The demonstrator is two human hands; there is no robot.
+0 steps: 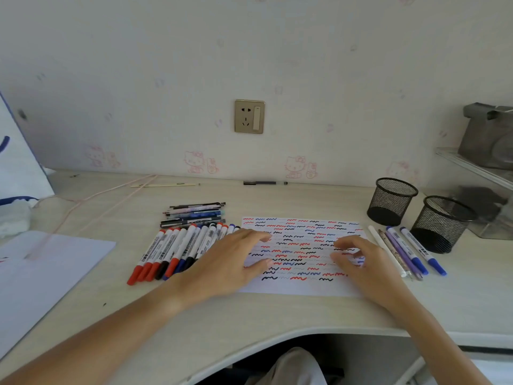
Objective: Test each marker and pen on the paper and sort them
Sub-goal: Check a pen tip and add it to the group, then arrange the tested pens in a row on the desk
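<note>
Plainly, both hands lie on the scribbled paper [301, 245]: left hand [230, 263] with fingers straight and slightly spread, right hand [361, 263] loosely curled (holding nothing), each hiding some squiggles; markers [172, 250] lie left, partly covered, pens [408, 250] right

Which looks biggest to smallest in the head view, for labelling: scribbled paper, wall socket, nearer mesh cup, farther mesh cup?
1. scribbled paper
2. nearer mesh cup and farther mesh cup: look alike, nearness makes ranking unsure
3. wall socket
</note>
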